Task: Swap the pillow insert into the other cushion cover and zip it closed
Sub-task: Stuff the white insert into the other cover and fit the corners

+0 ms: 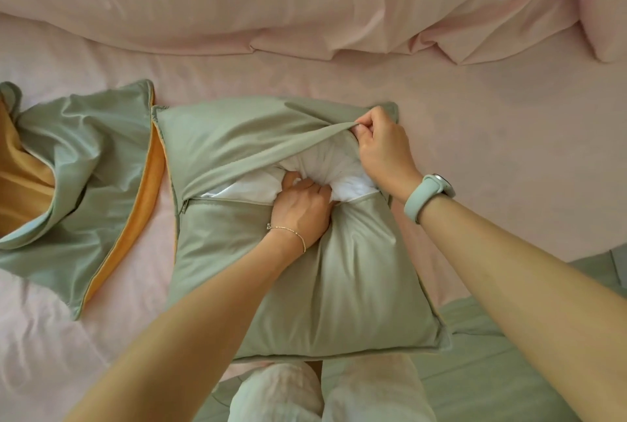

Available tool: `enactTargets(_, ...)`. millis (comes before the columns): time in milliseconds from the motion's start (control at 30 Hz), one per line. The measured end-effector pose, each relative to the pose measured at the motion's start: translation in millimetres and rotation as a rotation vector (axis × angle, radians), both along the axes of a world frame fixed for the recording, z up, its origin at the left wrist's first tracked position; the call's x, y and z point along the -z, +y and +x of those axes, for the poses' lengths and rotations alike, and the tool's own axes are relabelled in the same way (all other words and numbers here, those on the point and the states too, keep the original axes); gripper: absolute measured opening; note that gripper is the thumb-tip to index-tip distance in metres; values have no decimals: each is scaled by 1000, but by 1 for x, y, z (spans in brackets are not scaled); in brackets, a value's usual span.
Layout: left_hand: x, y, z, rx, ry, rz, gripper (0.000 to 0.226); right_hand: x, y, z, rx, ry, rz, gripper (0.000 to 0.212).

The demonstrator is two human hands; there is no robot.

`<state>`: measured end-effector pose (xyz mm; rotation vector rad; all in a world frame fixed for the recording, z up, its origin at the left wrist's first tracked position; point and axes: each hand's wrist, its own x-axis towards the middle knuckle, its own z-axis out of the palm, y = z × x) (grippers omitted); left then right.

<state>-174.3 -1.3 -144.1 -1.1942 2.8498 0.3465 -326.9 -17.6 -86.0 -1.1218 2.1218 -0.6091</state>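
We note 2 covers on the pink bed sheet. The sage cushion cover lies flat directly in front of us, its zip opening running left to right across the upper half. The white pillow insert shows through that opening, bunched, mostly inside the cover.

Left hand: fingers curled into the insert at the middle of the opening, gripping a fistful of white fabric. Right hand: pinching the upper flap of the cover near its far right corner, lifting it up and away from the insert. Hands are apart, 1 on each item.

The zip slider sits at the left end of the opening, nearer the left hand. The empty green-and-orange cover lies crumpled to the left, beside the filled cover, well clear of both hands.

Judgement: we cannot tell whether the insert is going in or coming out. Either way, it must pass across the zip line, perpendicular to the opening, while the right hand holds the mouth wide.
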Motion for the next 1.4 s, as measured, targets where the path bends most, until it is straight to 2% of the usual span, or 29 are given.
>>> enactTargets(67, -11, 2, 2, -26, -9, 3, 30, 4, -2, -1, -2, 1, 43, 15)
enactTargets(167, -31, 13, 9, -128, 69, 38, 55, 9, 2, 4, 2, -20, 85, 13)
enactTargets(233, -47, 23, 17, -200, 118, 87, 58, 9, 7, 10, 1, -38, 93, 10)
enactTargets(300, -59, 26, 23, -242, 171, 132, 56, 2, 12, 12, 10, -74, 63, 11)
enactTargets(400, -65, 18, 27, -205, 168, 48, 46, -15, 18, 6, -41, -128, -37, 11)
enactTargets(500, -65, 17, 23, -80, 275, -162, 4, -27, 22, 1, -137, -10, -101, 10)
enactTargets(600, -68, 16, 11, 53, 411, -304, 21, -29, 20, -3, -108, 8, -99, 9)
enactTargets(633, -66, 14, 8, 121, 411, -284, 22, -28, 17, -5, -96, -13, -86, 9)
enactTargets(700, -58, 12, 6, 238, 268, -124, 28, -27, 13, -8, -88, -75, -49, 9)
enactTargets(800, -44, 7, 1, 185, -122, 58, 52, -22, 10, -6, -79, -120, -18, 10)
enactTargets(900, -33, 9, -11, 172, -213, 227, 66, -14, 8, -6, 5, -162, -20, 12)
enactTargets(1000, -13, 11, -21, 122, -205, 293, 64, -1, 9, -5, 70, -185, -22, 13)
enactTargets(1100, 0, 11, -29, 110, -165, 188, 47, 6, 10, -6, 137, -212, -46, 10)
enactTargets(1167, 4, 8, -30, 64, -69, 133, 38, 7, 9, -7, 174, -224, -58, 9)
enactTargets(1233, -2, 8, -28, 12, 8, 92, 38, 7, 9, -7, 184, -216, -53, 10)
enactTargets(1400, -37, 24, -18, -68, 108, 143, 35, 0, 18, 3, 119, -128, -24, 11)
